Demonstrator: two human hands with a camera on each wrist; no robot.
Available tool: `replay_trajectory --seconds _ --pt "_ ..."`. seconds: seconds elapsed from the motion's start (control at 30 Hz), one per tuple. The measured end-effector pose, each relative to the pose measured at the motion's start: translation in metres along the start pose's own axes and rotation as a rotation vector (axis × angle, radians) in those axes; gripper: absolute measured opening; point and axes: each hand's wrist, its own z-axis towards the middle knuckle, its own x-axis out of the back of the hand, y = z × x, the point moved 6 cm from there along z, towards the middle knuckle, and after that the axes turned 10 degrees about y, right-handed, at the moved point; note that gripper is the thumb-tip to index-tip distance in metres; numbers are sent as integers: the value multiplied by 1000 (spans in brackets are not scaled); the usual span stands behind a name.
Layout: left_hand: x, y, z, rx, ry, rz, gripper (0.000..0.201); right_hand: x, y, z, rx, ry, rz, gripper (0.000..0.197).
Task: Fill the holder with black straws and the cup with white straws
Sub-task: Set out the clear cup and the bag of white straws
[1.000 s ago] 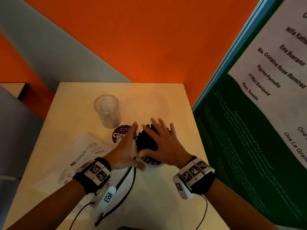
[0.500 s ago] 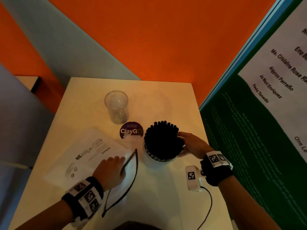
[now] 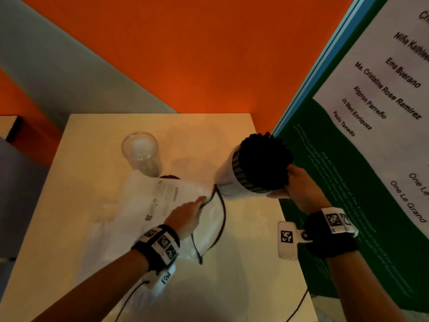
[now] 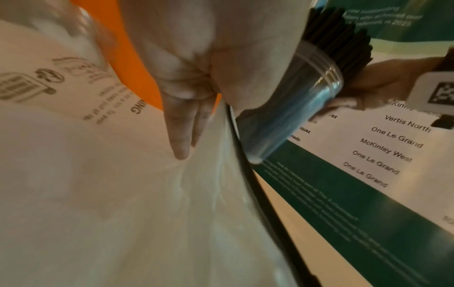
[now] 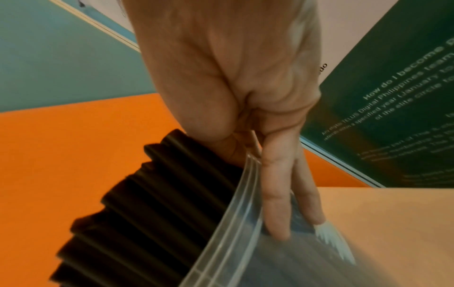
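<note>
At the right edge of the bench (image 3: 97,228), the right hand (image 3: 299,187) grips the tilted holder (image 3: 234,175) packed with black straws (image 3: 264,159); the left hand (image 3: 185,217) presses relaxed fingers (image 4: 180,134) on a plastic bag (image 3: 148,205), near the clear cup (image 3: 141,152)

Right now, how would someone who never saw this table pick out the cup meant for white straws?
On the pale table, look to the far left part, behind the printed plastic bag. The clear cup stands upright there, untouched and empty, unlike the holder packed with black straws.
</note>
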Motion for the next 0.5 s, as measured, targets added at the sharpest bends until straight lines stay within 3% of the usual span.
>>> replay_trajectory --seconds 0.1,0.17,0.2,0.27,0.37,0.43,0.5 --pt "-45 19 -4 -10 -290 -159 46 11 -6 3 14 23 49 33" --pt "-70 25 -13 -53 -524 -123 66 11 -8 3 18 21 46 38" --pt "-73 27 -14 -92 -556 -88 79 8 -9 3 15 7 37 42" --pt "-61 25 -11 -164 -445 -91 87 -1 -7 1 -13 -37 21 45" --pt "-32 2 -13 -307 -156 -19 41 -23 1 -5 -84 -134 0 40" --pt "-30 -24 -21 -328 -194 219 21 -40 2 -12 -94 -206 -19 43" --pt "-43 -53 -29 -268 -365 409 29 -55 1 -20 -81 -267 -51 43"
